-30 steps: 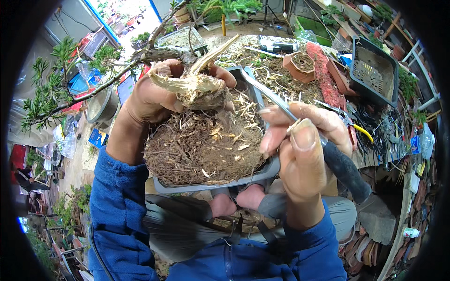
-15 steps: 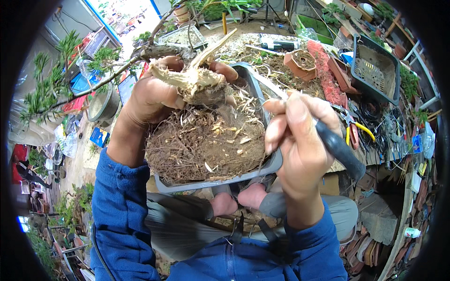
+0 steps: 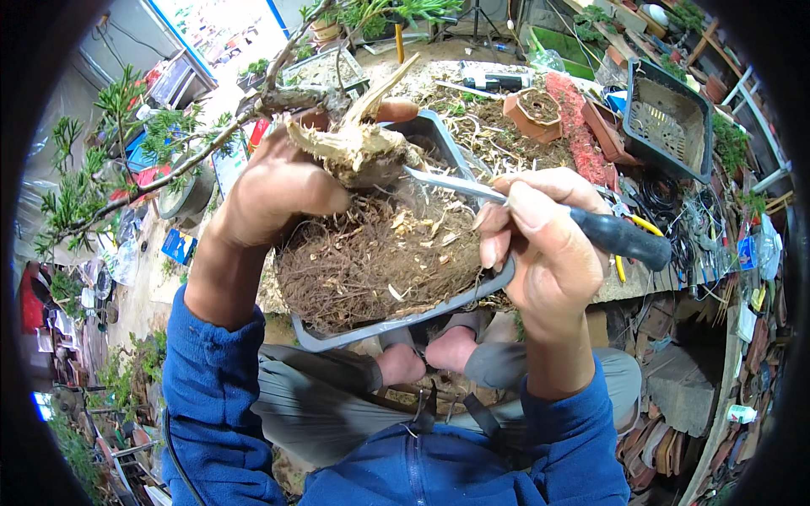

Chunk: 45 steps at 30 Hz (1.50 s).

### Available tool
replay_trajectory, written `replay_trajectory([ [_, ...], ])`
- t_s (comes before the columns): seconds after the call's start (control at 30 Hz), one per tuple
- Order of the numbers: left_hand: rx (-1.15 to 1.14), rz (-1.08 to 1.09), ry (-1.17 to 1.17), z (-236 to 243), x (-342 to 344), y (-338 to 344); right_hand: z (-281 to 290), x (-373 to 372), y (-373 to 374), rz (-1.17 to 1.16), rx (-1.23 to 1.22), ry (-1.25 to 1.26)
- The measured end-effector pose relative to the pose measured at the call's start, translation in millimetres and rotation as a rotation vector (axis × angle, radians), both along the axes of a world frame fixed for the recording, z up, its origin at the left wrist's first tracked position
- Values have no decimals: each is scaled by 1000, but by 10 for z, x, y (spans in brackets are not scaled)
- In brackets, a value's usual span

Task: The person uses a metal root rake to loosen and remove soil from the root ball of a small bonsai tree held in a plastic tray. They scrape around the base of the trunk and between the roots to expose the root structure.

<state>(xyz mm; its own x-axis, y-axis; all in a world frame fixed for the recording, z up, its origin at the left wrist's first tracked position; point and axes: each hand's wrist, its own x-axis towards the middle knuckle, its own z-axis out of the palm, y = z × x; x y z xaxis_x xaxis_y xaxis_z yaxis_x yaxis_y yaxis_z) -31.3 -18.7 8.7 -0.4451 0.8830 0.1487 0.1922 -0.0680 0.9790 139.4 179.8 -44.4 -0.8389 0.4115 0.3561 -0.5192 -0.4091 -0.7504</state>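
Note:
A small juniper tree with a carved pale trunk [image 3: 363, 148] rises over a mass of brown roots and soil [image 3: 363, 261] in a grey tray [image 3: 396, 323]. My left hand [image 3: 266, 194] is closed round the trunk's left and back, its thumb just below the pale wood. My right hand [image 3: 548, 236] grips a carving tool [image 3: 624, 239] with a black rubber handle and a steel shaft. The shaft points left, its tip at the lower right of the pale wood; whether it touches is hard to tell. Wood shavings lie on the soil.
Behind the tray are a hexagonal clay pot [image 3: 531, 122], red mesh [image 3: 569, 139] and shavings on the bench. At right are a black plastic tray [image 3: 666, 126], yellow-handled pliers [image 3: 645, 226] and coiled wire. Branches reach over the left side. My bare feet [image 3: 447, 350] show below.
My right hand has turned, swinging the tool from steep to flatter, its tip now lower at the trunk. My left hand has shifted, its thumb lower, and the tray has moved slightly right.

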Motion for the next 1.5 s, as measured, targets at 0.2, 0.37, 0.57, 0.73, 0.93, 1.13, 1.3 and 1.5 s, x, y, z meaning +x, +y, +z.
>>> replay_trajectory([
  [0.2,-128,186,102,77,221,8,72,22,-45,-60,95,-17],
  [0.37,-175,302,271,69,305,99,119,36,-33,-132,213,-54],
  [0.57,-151,384,499,57,325,159,120,46,-61,-407,564,39],
  [0.73,-168,365,490,25,293,178,113,75,-158,-528,746,208],
  [0.93,-252,372,604,55,308,160,52,121,-188,-661,890,252],
  [1.13,-200,343,531,73,369,165,-15,99,-111,-446,363,151],
  [1.3,-390,325,499,119,357,139,71,84,7,-330,570,114],
  [1.5,-368,344,473,108,355,152,187,74,16,-177,360,-108],
])
